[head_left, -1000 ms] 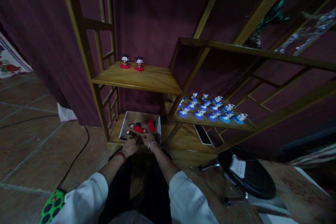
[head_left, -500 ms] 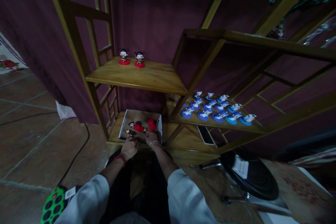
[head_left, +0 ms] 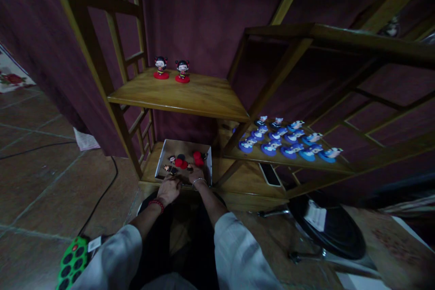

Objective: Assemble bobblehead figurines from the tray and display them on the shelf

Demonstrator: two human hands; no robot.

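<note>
A shallow cardboard box [head_left: 183,146] with pale edges stands on the lowest shelf in front of me. Inside lie several small dark-haired doll figurines [head_left: 170,169] and round red bases [head_left: 198,158]. My right hand [head_left: 196,174], with a silver bracelet at the wrist, reaches over the box's front edge. Its fingers are drawn together at a small figurine [head_left: 190,167]. My left hand [head_left: 169,189], wearing a red bead bracelet, is closed at the front edge of the box. What its curled fingers hold, if anything, is hidden.
Two dolls on red bases [head_left: 182,71] stand on the upper shelf [head_left: 204,93]. Several figurines on purple and blue bases [head_left: 271,146] fill the shelf at right. A phone [head_left: 270,175] lies below them. A black stool [head_left: 329,224] and a green object [head_left: 72,263] are on the floor.
The view has shifted slightly, so the shelves sit a little differently. My right hand has moved slightly farther into the box; my left hand stays at its front edge.
</note>
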